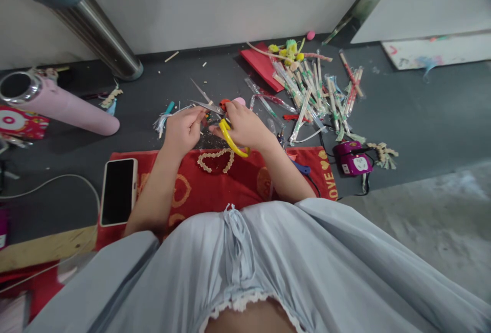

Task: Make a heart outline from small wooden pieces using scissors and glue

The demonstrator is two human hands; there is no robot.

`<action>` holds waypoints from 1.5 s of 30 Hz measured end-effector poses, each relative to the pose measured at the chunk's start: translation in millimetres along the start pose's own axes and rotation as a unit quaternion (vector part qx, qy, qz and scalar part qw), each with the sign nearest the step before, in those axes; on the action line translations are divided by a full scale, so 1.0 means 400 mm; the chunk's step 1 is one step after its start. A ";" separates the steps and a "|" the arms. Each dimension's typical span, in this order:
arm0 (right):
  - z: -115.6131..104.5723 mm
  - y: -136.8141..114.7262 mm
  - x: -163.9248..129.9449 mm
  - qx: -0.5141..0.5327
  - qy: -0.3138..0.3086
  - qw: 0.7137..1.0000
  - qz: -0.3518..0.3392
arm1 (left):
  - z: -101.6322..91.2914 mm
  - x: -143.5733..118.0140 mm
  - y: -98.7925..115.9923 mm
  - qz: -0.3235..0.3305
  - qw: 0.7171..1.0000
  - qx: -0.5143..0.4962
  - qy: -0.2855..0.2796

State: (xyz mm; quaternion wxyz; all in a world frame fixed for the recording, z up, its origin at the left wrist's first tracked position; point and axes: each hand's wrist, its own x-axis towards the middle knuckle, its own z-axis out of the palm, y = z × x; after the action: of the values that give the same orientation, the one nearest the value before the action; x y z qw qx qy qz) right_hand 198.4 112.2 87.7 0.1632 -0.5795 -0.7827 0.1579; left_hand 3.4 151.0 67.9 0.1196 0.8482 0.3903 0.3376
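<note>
Over the dark tabletop, my right hand (245,126) is closed around scissors with a yellow handle (229,141). Their metal blades (207,105) are spread apart and point left, toward my left hand (183,131). That left hand has its fingers pinched together close to the blades; whatever is between them is too small to name. Beneath the hands, small pale crumbs and a few coloured bits lie on the table. A beaded-looking beige strip (215,161), bent in a curve, rests on the red towel (241,190) just below. Left of my left hand lies a pale tassel (163,122).
Several wrapped stick bundles (307,87) and a red envelope (263,67) lie at the right back. A purple device (351,158) with a cord sits right of the towel. At left are a phone (119,192) and a pink bottle (72,105); a metal post (103,31) stands behind.
</note>
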 end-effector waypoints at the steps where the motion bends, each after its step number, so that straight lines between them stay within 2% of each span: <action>1: 0.001 -0.003 0.001 0.003 -0.003 1.000 0.007 | 0.000 -0.001 -0.001 -0.002 1.000 -0.003 0.000; 8: 0.014 -0.017 0.010 0.008 -0.008 0.999 0.037 | 0.010 -0.007 -0.016 -0.014 0.999 0.010 0.034; 21: 0.018 -0.036 0.015 -0.004 -0.018 0.996 0.086 | 0.012 -0.007 -0.020 -0.010 0.998 0.046 0.038; 25: 0.025 -0.027 0.017 -0.003 -0.017 0.998 0.060 | 0.014 -0.003 -0.022 -0.021 0.998 0.043 0.047; 33: 0.022 -0.002 0.003 0.008 0.013 1.000 -0.013 | -0.002 0.002 -0.001 -0.037 0.999 -0.005 0.018; 38: 0.022 0.003 0.001 0.011 0.018 0.999 -0.028 | -0.007 0.004 0.008 -0.031 0.999 -0.011 0.026; 45: 0.015 0.000 -0.003 0.012 0.014 0.999 -0.037 | -0.006 -0.004 0.001 -0.057 0.997 -0.045 0.002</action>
State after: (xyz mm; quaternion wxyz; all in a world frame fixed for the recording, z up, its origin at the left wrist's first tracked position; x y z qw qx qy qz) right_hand 196.1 110.6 82.0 0.1867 -0.5506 -0.7992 0.1526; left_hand 1.3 149.3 69.0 0.1755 0.8177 0.4224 0.3496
